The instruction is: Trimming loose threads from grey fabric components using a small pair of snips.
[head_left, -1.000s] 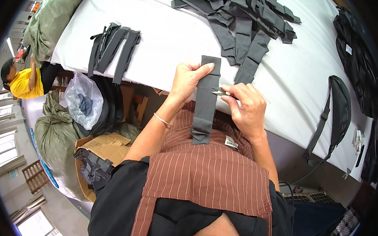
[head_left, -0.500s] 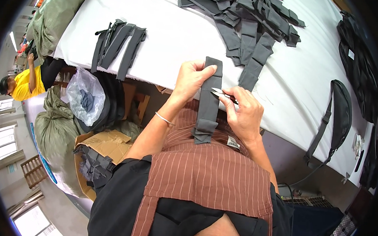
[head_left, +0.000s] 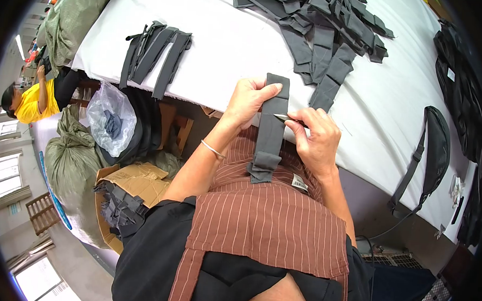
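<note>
A dark grey fabric strip [head_left: 271,131] hangs from my left hand [head_left: 247,102], its upper end pinched under the thumb. The strip's folded lower end rests against my striped brown apron [head_left: 264,222]. My right hand [head_left: 319,139] is closed around small thread snips [head_left: 280,116]. Their pale blade tips reach the strip's right edge, looking drawn together; the handles are mostly hidden in my fingers. Just beyond my right hand lies a heap of similar grey strips [head_left: 325,43] on the white-covered table [head_left: 219,51].
Several separate strips [head_left: 171,65] lie at the table's left. A black waist bag [head_left: 436,155] and dark bags [head_left: 462,96] are on the right. Below left are a cardboard box [head_left: 136,180] of scraps, a plastic bag [head_left: 111,124] and a green sack [head_left: 72,152]. A person in yellow [head_left: 33,101] sits far left.
The snips' blades stood apart earlier and now look together. My right hand has shifted slightly right. The strip stays in my left hand, and the whole view has shifted a little.
</note>
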### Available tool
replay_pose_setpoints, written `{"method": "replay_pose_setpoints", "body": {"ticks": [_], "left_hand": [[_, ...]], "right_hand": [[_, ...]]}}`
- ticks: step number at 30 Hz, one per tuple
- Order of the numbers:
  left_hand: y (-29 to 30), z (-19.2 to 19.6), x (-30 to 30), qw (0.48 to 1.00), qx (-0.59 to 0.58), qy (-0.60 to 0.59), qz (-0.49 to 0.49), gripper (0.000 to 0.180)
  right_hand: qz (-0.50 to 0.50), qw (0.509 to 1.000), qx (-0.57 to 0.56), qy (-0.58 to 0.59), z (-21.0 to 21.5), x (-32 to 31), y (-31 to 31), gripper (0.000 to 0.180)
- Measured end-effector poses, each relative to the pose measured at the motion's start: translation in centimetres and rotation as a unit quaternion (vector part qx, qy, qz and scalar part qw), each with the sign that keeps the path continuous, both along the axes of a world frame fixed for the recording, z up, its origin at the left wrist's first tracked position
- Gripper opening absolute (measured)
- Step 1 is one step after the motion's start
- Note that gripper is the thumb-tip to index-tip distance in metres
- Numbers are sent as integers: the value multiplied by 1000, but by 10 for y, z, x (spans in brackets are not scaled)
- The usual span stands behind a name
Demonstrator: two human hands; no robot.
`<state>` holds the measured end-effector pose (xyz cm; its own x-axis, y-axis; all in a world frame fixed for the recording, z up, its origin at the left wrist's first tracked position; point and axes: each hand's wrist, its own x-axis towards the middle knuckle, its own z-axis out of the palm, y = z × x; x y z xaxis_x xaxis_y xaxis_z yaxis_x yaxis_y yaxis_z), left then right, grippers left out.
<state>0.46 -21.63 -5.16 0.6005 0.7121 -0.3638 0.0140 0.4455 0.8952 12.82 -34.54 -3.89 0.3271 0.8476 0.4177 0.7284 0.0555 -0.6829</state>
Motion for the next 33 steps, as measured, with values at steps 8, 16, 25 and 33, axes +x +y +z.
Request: {"method": "replay_pose_setpoints", "body": {"ticks": [8, 16, 25, 33], "left_hand": [[0, -2, -3, 995, -85, -51, 16, 15], [-9, -4, 2, 989, -93, -89, 70, 16], [-19, -6, 8, 987, -87, -88, 101, 14], [-18, -3, 9, 984, -117, -72, 113, 14]], "right_hand": [[4, 999, 15, 39, -1, -10, 1, 17], [-6, 996, -85, 25, -1, -16, -2, 35], [4, 989, -27, 146, 6, -24, 5, 30], [93, 982, -30, 164, 15, -13, 1, 38]]}}
